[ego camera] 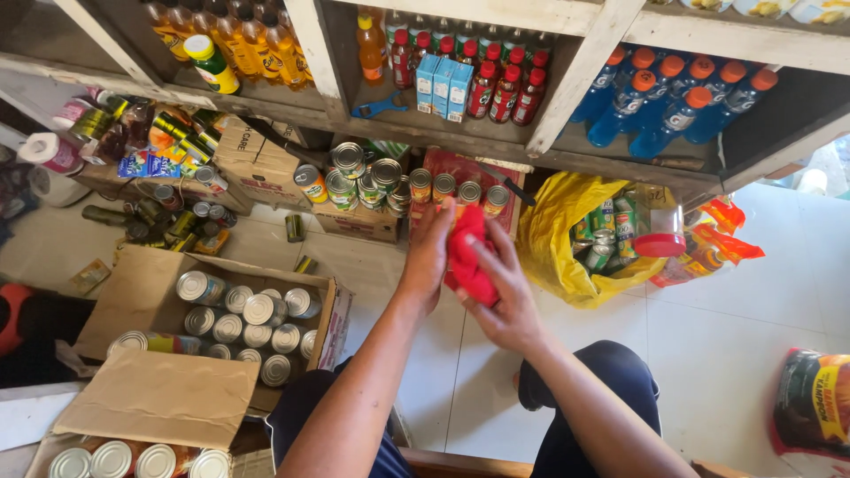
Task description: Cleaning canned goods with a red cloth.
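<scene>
Both hands meet at the middle of the head view over a crumpled red cloth. My left hand wraps something against the cloth's left side; what it holds is hidden by the cloth and the fingers. My right hand grips the cloth from the right and below. Just beyond the hands, a row of tin cans stands on a red box under the shelf.
An open cardboard box of silver-topped cans sits at left, another box nearer me. A yellow bag of green cans lies right. Wooden shelves above hold orange, red and blue bottles. My knees are at the bottom.
</scene>
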